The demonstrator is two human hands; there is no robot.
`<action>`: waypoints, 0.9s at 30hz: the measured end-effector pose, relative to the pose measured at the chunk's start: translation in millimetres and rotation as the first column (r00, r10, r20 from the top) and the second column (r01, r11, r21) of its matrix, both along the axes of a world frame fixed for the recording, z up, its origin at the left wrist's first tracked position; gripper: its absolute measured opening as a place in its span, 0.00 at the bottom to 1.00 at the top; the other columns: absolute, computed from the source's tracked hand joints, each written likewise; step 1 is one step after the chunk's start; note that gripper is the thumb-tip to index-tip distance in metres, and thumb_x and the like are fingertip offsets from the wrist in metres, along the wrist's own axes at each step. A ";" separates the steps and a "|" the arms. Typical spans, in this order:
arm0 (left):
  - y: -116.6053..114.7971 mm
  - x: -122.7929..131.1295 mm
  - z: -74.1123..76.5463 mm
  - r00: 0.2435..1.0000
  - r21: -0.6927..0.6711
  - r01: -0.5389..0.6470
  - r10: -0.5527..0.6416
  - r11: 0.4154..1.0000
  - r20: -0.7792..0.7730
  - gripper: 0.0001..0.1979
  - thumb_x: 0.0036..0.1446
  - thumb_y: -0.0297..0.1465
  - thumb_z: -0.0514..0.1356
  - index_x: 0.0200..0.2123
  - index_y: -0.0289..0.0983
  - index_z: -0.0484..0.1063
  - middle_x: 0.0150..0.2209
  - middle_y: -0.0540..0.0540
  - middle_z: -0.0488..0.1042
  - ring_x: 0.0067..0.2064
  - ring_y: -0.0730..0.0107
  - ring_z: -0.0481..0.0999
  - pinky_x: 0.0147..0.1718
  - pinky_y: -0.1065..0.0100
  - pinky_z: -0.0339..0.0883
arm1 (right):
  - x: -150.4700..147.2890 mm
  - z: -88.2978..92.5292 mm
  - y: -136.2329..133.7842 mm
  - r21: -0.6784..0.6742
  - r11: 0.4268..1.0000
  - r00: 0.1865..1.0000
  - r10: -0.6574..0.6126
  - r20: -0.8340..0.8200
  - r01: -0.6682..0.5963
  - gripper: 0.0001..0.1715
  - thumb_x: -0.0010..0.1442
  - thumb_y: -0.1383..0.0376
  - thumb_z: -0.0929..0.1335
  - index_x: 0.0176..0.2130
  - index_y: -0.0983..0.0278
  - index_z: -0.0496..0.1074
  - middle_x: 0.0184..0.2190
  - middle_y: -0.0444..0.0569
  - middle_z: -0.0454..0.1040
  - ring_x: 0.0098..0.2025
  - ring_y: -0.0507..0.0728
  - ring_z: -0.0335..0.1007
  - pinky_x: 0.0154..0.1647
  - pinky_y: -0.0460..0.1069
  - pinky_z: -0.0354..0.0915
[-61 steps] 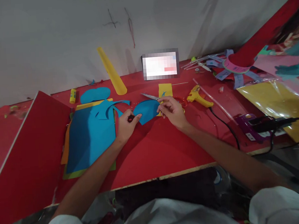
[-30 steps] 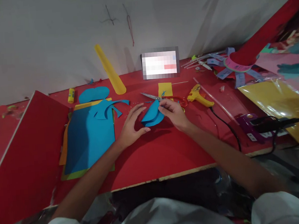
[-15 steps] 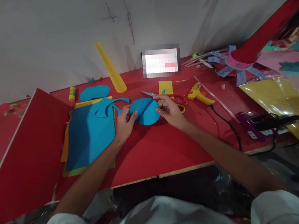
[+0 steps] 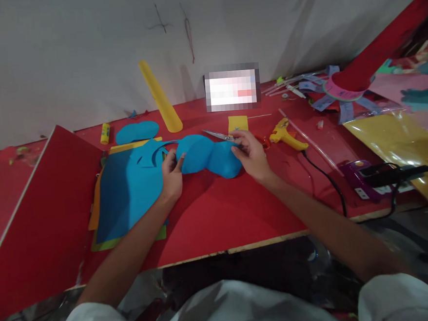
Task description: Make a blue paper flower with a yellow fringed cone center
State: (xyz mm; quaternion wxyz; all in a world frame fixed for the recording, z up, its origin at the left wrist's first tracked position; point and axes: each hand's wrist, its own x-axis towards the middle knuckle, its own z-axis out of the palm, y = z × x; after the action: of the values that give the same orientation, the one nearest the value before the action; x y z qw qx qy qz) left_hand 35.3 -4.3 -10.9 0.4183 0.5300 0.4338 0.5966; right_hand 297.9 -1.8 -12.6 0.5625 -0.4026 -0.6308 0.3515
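A blue paper cutout (image 4: 195, 154) with two rounded lobes spans the gap between my hands, held just over the red table. My left hand (image 4: 173, 173) pinches its left lobe between thumb and fingers. At the other end, my right hand (image 4: 252, 153) grips the edge of the right lobe. Scissors (image 4: 217, 135) lie behind the cutout, their handles partly hidden by my right hand. A similar blue cutout (image 4: 137, 131) rests farther back on the left. Near my left hand, blue paper scraps (image 4: 145, 155) lie on a stack of coloured sheets (image 4: 123, 201).
A yellow glue gun (image 4: 287, 135) lies to the right, its cord running to a purple power strip (image 4: 362, 182). A yellow paper cone (image 4: 161, 98) leans on the wall. A glue stick (image 4: 104, 133) stands at back left, near a red board (image 4: 52, 216).
The blue cutout was folded over into a rounder shape; now it is spread open into two lobes. My hands have moved apart, the left one leftward and the right one rightward.
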 end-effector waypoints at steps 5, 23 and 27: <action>-0.3 1.0 -2.5 0.993 0.033 0.051 -0.048 0.998 -0.107 0.24 0.63 0.52 0.70 0.33 0.40 0.68 0.31 0.51 0.69 0.33 0.71 0.70 0.34 0.69 0.71 | 8.5 6.5 3.4 0.065 0.992 0.993 -0.114 0.021 0.113 0.09 0.73 0.56 0.69 0.47 0.56 0.78 0.47 0.49 0.83 0.51 0.62 0.80 0.53 0.57 0.72; -32.4 3.6 7.3 0.657 0.414 0.286 0.138 0.864 -0.742 0.17 0.76 0.34 0.55 0.62 0.43 0.75 0.62 0.36 0.76 0.63 0.52 0.80 0.61 0.49 0.78 | -4.1 16.9 -17.0 0.396 0.918 0.876 -0.202 0.438 0.014 0.29 0.76 0.68 0.62 0.68 0.47 0.75 0.75 0.48 0.67 0.78 0.67 0.59 0.79 0.73 0.58; -31.6 2.2 4.4 0.639 0.454 0.306 0.173 0.837 -0.749 0.15 0.75 0.31 0.56 0.58 0.43 0.79 0.64 0.35 0.76 0.64 0.51 0.79 0.60 0.50 0.80 | -4.7 21.6 -22.9 0.421 0.903 0.857 -0.149 0.494 -0.086 0.29 0.72 0.71 0.65 0.62 0.44 0.79 0.75 0.43 0.66 0.78 0.68 0.58 0.79 0.76 0.56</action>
State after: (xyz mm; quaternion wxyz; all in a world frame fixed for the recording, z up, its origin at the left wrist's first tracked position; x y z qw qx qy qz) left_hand 37.4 -35.9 -6.4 0.0491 0.8432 0.3607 0.3955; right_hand 293.1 -24.7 9.0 0.4535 -0.3586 -0.8126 0.0742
